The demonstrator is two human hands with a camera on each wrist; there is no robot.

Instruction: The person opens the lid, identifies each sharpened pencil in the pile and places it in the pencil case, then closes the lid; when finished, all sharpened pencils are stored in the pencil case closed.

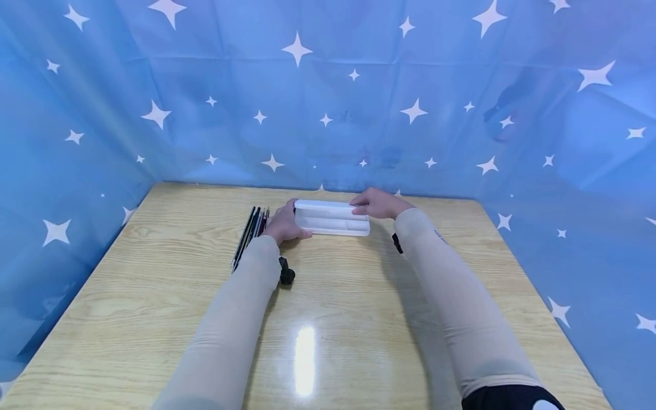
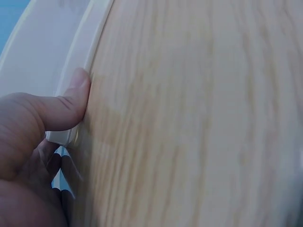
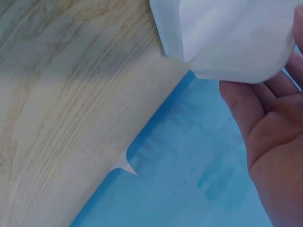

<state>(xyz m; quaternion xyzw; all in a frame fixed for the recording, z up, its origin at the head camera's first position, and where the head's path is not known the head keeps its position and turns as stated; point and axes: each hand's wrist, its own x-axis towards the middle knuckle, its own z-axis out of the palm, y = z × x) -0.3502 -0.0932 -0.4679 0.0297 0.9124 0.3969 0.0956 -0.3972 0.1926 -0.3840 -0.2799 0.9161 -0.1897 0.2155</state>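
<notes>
A white plastic pencil case [image 1: 332,225] with inner compartments lies near the back of the table, its hinged lid [image 1: 324,207] raised along the far side. My left hand [image 1: 285,224] grips the case's left end, and the left wrist view shows the thumb [image 2: 75,101] over its front rim. At the other end my right hand [image 1: 380,203] holds the lid's right side. In the right wrist view the lid's rounded corner [image 3: 251,59] sits between the thumb and fingers. Several thin dark pencil-like sticks [image 1: 248,234] lie just left of my left hand, partly hidden by that arm.
The wooden table [image 1: 338,307] ends at a blue star-patterned curtain [image 1: 328,114] close behind the case. The curtain also runs along the left and right sides. A black wrist strap piece [image 1: 287,272] sticks out from the left sleeve.
</notes>
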